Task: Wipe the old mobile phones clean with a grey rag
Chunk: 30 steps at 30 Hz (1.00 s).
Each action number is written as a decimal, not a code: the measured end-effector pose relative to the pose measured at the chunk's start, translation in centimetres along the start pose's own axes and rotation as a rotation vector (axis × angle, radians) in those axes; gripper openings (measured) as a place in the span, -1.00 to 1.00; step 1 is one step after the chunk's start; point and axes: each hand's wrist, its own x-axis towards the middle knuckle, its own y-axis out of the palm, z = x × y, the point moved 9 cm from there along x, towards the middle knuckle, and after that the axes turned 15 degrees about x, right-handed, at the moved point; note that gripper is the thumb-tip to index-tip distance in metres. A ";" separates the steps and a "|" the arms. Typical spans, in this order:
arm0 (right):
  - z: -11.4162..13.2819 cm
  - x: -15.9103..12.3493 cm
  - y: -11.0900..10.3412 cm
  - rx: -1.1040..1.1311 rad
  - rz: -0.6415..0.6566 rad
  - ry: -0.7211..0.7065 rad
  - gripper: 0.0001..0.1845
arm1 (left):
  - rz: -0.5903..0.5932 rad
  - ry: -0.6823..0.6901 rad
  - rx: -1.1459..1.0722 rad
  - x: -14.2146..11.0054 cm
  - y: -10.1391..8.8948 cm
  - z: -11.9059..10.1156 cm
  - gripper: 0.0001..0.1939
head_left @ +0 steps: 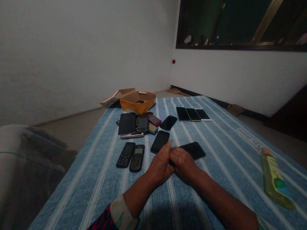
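Note:
My left hand [161, 165] and my right hand [182, 161] meet over the middle of the cloth-covered table. The fingers of my left hand are pressed together, pointing forward. My right hand is curled against its palm side. A small dark patch shows between them, too hidden to name. Just beyond my left hand lies a black smartphone [160, 141]. Another black smartphone [195, 150] sticks out beyond my right hand, partly covered by it. To the left, two keypad phones, one black [126, 155] and one dark with a grey screen [137, 158], lie side by side.
A pile of several phones [127, 123] lies behind, before an open orange box [136, 103]. One black smartphone [169, 122] lies right of the pile. Three phones [193, 115] form a row farther back. A yellow-green bottle [275, 182] lies near the right edge.

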 end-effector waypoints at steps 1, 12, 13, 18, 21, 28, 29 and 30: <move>0.1 -0.2 0.0 0.004 0.016 0.005 -0.77 | -0.001 -0.003 0.007 0.0 0.2 0.2 0.01; 1.1 -1.8 0.3 -0.055 0.018 0.029 -0.77 | 0.009 0.044 0.078 0.1 1.3 0.7 -0.07; 1.1 -1.7 0.3 -0.065 0.013 0.023 -0.78 | 0.010 0.046 0.076 0.1 1.2 0.7 -0.07; 1.1 -1.9 0.5 -0.072 0.020 0.007 -0.77 | -0.009 0.037 0.088 -0.1 1.0 0.8 -0.07; 1.2 -1.9 0.4 -0.063 -0.006 -0.022 -0.77 | -0.016 0.059 0.091 -0.2 1.1 0.7 -0.09; 1.0 -1.8 0.5 -0.064 0.023 0.021 -0.77 | 0.060 0.049 0.086 -0.2 0.6 0.2 -0.10; 1.0 -1.9 0.6 -0.072 0.035 0.035 -0.77 | 0.067 0.048 0.087 -0.2 0.6 0.1 -0.11; 0.9 -2.0 0.6 -0.076 0.041 0.041 -0.76 | 0.066 0.045 0.090 -0.2 0.7 0.2 -0.12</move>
